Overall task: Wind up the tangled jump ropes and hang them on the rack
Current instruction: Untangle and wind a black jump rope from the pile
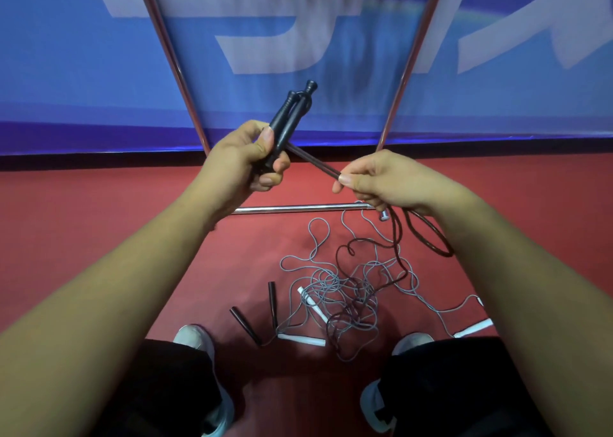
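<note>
Head: left hand (245, 158) grips handles (288, 118), right hand (381, 181) rope (315, 163); lettering (265, 48) unreadable.

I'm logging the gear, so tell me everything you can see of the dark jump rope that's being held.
The dark jump rope has two black handles with knobbed tips, seemingly plastic. The left hand grips them side by side, tips tilted up and away. Its thin dark cord runs doubled and taut to the right hand, which pinches it. It then hangs in loops to the red floor, where it is tangled with grey ropes.
</note>
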Tool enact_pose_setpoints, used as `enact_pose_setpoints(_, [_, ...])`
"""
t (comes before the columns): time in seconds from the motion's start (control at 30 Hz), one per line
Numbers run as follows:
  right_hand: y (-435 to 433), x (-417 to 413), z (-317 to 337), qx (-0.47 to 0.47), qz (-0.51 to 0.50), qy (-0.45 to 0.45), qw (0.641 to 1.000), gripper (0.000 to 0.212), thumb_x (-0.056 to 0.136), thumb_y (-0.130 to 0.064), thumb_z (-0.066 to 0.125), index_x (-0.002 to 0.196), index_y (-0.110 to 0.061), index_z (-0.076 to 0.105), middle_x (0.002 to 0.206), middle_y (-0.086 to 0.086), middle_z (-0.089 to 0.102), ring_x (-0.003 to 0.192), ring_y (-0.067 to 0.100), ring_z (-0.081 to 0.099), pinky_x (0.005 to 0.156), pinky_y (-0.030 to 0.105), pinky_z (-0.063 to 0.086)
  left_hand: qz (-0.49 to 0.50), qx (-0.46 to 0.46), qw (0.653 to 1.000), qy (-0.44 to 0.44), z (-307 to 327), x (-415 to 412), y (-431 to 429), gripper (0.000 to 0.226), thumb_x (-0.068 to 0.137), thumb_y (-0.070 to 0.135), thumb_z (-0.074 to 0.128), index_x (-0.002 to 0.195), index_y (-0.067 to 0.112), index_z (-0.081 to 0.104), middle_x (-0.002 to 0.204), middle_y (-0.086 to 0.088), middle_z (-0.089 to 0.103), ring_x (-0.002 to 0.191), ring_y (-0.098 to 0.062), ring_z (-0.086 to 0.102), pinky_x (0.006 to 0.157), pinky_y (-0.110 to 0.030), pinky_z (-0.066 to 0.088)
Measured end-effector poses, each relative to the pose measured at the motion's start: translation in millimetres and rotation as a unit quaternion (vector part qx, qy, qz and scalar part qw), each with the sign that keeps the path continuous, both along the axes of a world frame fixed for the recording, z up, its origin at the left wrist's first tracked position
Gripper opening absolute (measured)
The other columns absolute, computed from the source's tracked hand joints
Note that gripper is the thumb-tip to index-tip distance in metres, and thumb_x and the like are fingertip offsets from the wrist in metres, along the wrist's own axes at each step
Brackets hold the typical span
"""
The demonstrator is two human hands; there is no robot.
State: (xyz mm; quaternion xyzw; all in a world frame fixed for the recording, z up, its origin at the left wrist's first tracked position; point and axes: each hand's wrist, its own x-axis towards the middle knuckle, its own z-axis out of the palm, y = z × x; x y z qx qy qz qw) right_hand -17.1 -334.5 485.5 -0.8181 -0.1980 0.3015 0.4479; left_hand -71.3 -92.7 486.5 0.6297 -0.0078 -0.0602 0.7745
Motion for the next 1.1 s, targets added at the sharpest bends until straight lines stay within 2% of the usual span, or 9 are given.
enact_pose_setpoints(0.17, [1.0, -1.2, 3.1, 0.000, 0.009, 0.010, 1.000, 0.022, 0.101, -0.022, 0.056, 0.092, -0.006, 0.069, 0.055, -0.007, 0.036, 0.048, 0.009, 0.033, 0.050, 0.022, 0.035, 0.063, 0.038, 0.997, 0.034, 1.3, 7.1, 15.5, 0.019, 0.108, 0.018, 0.038, 0.089, 0.015, 0.040, 0.067, -0.009, 0.051, 0.049, -0.015, 0.041, 0.047, -0.022, 0.030])
enact_pose_setpoints(0.33, [7.5, -12.1, 9.6, -0.006, 0.021, 0.022, 1.000, 0.016, 0.100, -0.022, 0.059, 0.103, -0.009, 0.069, 0.053, -0.008, 0.036, 0.049, 0.011, 0.031, 0.047, 0.022, 0.033, 0.117, 0.216, 0.969, 0.039, -6.3, 13.4, 25.8, 0.013, 0.106, 0.020, 0.049, 0.100, 0.014, 0.039, 0.074, -0.006, 0.061, 0.058, -0.019, 0.053, 0.058, -0.026, 0.044])
enact_pose_setpoints(0.4, [9.5, -15.5, 12.7, -0.011, 0.026, 0.043, 0.999, 0.017, 0.098, -0.022, 0.061, 0.106, -0.009, 0.068, 0.053, -0.007, 0.034, 0.048, 0.012, 0.028, 0.045, 0.022, 0.029, 0.130, 0.302, 0.944, 0.023, -9.9, 14.4, 29.7, 0.017, 0.102, 0.021, 0.056, 0.104, 0.013, 0.041, 0.073, -0.002, 0.065, 0.057, -0.017, 0.055, 0.061, -0.027, 0.045])
enact_pose_setpoints(0.47, [10.6, -18.2, 18.1, -0.014, 0.036, 0.044, 0.998, 0.016, 0.097, -0.023, 0.064, 0.104, -0.011, 0.070, 0.052, -0.006, 0.034, 0.047, 0.012, 0.027, 0.043, 0.022, 0.029, 0.139, 0.405, 0.904, 0.003, -12.6, 15.0, 34.7, 0.020, 0.097, 0.023, 0.064, 0.105, 0.014, 0.048, 0.069, 0.006, 0.066, 0.054, -0.009, 0.058, 0.055, -0.014, 0.043])
enact_pose_setpoints(0.63, [15.1, -23.2, 26.6, 0.022, 0.032, -0.032, 0.999, 0.011, 0.092, -0.022, 0.070, 0.096, -0.012, 0.074, 0.049, -0.009, 0.039, 0.047, 0.010, 0.031, 0.045, 0.021, 0.031, 0.075, 0.550, 0.831, -0.028, -20.3, 15.2, 38.7, 0.029, 0.086, 0.030, 0.077, 0.110, 0.019, 0.064, 0.074, 0.004, 0.071, 0.072, -0.014, 0.064, 0.056, -0.005, 0.034])
enact_pose_setpoints(0.73, [17.6, -21.6, 29.5, 0.023, 0.016, -0.086, 0.996, 0.007, 0.091, -0.023, 0.071, 0.088, -0.017, 0.074, 0.049, -0.008, 0.040, 0.049, 0.012, 0.034, 0.052, 0.025, 0.030, 0.009, 0.585, 0.811, -0.029, -24.6, 17.1, 33.9, 0.031, 0.084, 0.030, 0.079, 0.111, 0.019, 0.068, 0.073, 0.001, 0.072, 0.063, -0.006, 0.060, 0.056, -0.011, 0.037])
enact_pose_setpoints(0.87, [17.2, -13.0, 29.7, 0.024, -0.029, -0.135, 0.990, 0.012, 0.093, -0.020, 0.067, 0.088, -0.011, 0.074, 0.046, -0.010, 0.037, 0.046, 0.009, 0.028, 0.048, 0.025, 0.026, -0.133, 0.599, 0.790, -0.008, -26.4, 17.1, 27.5, 0.034, 0.083, 0.030, 0.080, 0.114, 0.021, 0.069, 0.071, 0.006, 0.070, 0.054, 0.012, 0.055, 0.062, -0.017, 0.043])
enact_pose_setpoints(1.0, [14.1, -3.7, 21.4, 0.015, -0.068, -0.158, 0.985, 0.014, 0.092, -0.020, 0.068, 0.089, -0.008, 0.073, 0.042, -0.011, 0.036, 0.044, 0.005, 0.026, 0.046, 0.021, 0.023, -0.270, 0.552, 0.789, -0.010, -21.8, 9.0, 6.8, 0.015, 0.087, 0.024, 0.077, 0.101, 0.022, 0.069, 0.068, 0.003, 0.068, 0.049, 0.007, 0.054, 0.054, -0.014, 0.041])
enact_pose_setpoints(1.1, [12.3, 1.0, 17.1, -0.013, -0.071, -0.187, 0.980, 0.012, 0.093, -0.020, 0.068, 0.087, -0.011, 0.074, 0.040, -0.014, 0.041, 0.042, 0.004, 0.034, 0.046, 0.015, 0.025, -0.321, 0.505, 0.801, -0.020, -22.4, 4.3, -2.3, 0.010, 0.088, 0.025, 0.076, 0.094, 0.019, 0.071, 0.065, 0.004, 0.067, 0.056, -0.004, 0.058, 0.061, -0.021, 0.044])
